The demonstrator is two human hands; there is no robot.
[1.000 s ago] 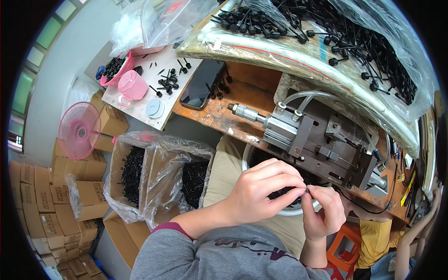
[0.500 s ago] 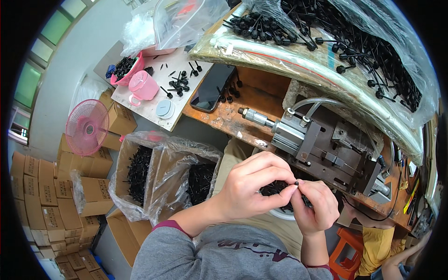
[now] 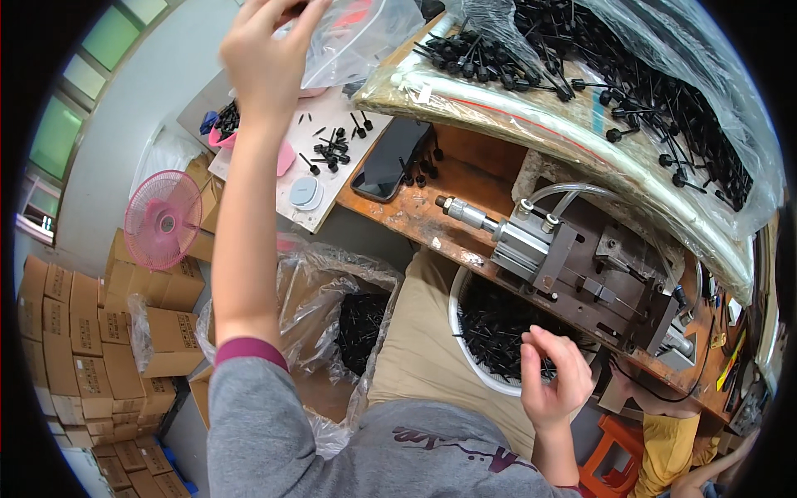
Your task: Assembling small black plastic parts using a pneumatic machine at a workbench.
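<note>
My left arm stretches up across the picture, and my left hand (image 3: 270,58) is at the top edge beside a clear zip bag (image 3: 357,37). Its fingers are bent and partly cut off by the edge, so I cannot tell what they hold. My right hand (image 3: 558,378) hovers over a white round basket (image 3: 455,319) full of black thin-stemmed parts (image 3: 498,328). The right fingers curl loosely, with a gap between thumb and forefinger and nothing seen in them. Beyond the basket, a metal clamping fixture with an air cylinder (image 3: 523,249) is mounted on the wooden bench (image 3: 398,220).
A phone (image 3: 394,158) and several black knobbed parts (image 3: 332,151) lie left of the fixture. More parts fill a plastic-lined tray (image 3: 531,112) at the back. A plastic-lined carton (image 3: 286,290), a pink fan (image 3: 163,220), stacked boxes (image 3: 91,357) and an orange stool (image 3: 610,456) stand around.
My hands have separated from a small dark piece held between their fingertips. My left hand has swung up and left to the top edge; my right has stayed over the basket, its fingers loosened.
</note>
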